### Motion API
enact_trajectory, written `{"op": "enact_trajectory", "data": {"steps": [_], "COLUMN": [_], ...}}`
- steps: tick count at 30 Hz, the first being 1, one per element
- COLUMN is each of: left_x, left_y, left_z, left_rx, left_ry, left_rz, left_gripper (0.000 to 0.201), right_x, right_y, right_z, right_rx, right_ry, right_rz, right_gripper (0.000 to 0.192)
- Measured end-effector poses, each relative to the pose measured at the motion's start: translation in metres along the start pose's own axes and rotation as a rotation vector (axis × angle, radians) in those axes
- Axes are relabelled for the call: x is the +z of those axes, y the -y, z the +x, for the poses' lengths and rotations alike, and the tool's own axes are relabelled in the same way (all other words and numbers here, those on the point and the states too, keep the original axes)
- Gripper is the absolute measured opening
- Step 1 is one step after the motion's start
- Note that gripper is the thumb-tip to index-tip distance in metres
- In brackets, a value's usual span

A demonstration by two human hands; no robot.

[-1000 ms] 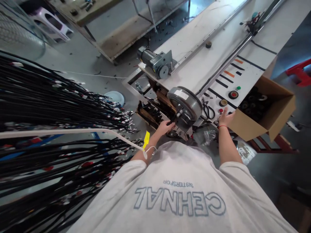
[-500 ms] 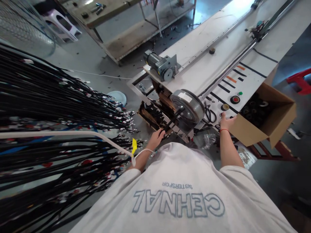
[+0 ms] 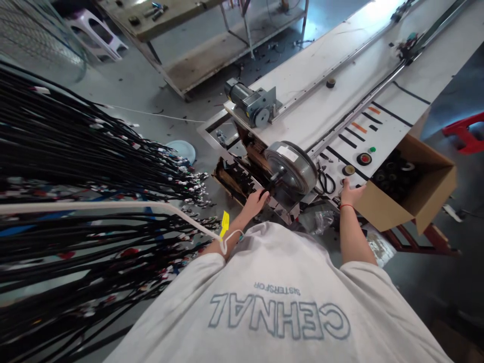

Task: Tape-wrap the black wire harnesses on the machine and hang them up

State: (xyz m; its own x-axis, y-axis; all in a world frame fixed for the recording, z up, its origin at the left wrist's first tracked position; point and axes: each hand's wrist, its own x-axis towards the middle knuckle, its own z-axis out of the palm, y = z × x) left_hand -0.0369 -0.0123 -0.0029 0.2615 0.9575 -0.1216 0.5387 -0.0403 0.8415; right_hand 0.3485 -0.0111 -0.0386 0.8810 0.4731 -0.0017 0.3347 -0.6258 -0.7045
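My left hand [image 3: 257, 202] is closed around the end of a black cable bundle [image 3: 266, 193], just in front of the round tape-winding drum [image 3: 292, 165]. A short shaft-like piece [image 3: 279, 174] shows at the drum's hub, close to my fingertips. At the edge of the white machine table, my right hand [image 3: 351, 194] lies with thumb and fingers apart. Its thumb is on or beside a small button by the tape roll [image 3: 348, 170]; the contact is partly hidden. Black scissors [image 3: 326, 180] lie between the drum and this hand.
A cardboard box [image 3: 431, 186] holding dark rolls stands right of the table. A red button [image 3: 364, 159] sits on the panel. Black cable harnesses [image 3: 75, 146] hang at the left, beside a white cord [image 3: 151, 207] with a yellow tag. A motor [image 3: 245, 98] is mounted at the table's end.
My left hand has moved right and closer to the drum's hub, and less of the black bundle shows between them. The yellow tag has swung right. My right hand stays by the button.
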Motion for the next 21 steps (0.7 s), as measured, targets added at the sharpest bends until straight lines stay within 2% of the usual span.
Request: {"op": "enact_trajectory", "data": {"steps": [5,13,18,21], "left_x": [0.007,0.007,0.009,0.008], "left_y": [-0.002,0.003,0.015,0.035], "left_z": [0.009,0.014,0.007,-0.006], "left_rx": [-0.026,-0.041,-0.009,-0.092], "left_ry": [-0.064,-0.069,-0.004,0.083], "left_rz": [0.102,0.178,0.134,0.142], "left_gripper": [0.032,0.027,0.032,0.03], "right_x": [0.001,0.004,0.006,0.005], "right_y": [-0.002,-0.008,-0.007,-0.007], "right_z": [0.001,0.004,0.006,0.006], "right_rx": [-0.002,-0.01,-0.051,-0.048], "right_ry": [-0.005,-0.021,-0.042,-0.045], "right_rz": [-0.004,-0.031,-0.016,-0.015], "right_gripper": [0.095,0.095,0.082,0.079]}}
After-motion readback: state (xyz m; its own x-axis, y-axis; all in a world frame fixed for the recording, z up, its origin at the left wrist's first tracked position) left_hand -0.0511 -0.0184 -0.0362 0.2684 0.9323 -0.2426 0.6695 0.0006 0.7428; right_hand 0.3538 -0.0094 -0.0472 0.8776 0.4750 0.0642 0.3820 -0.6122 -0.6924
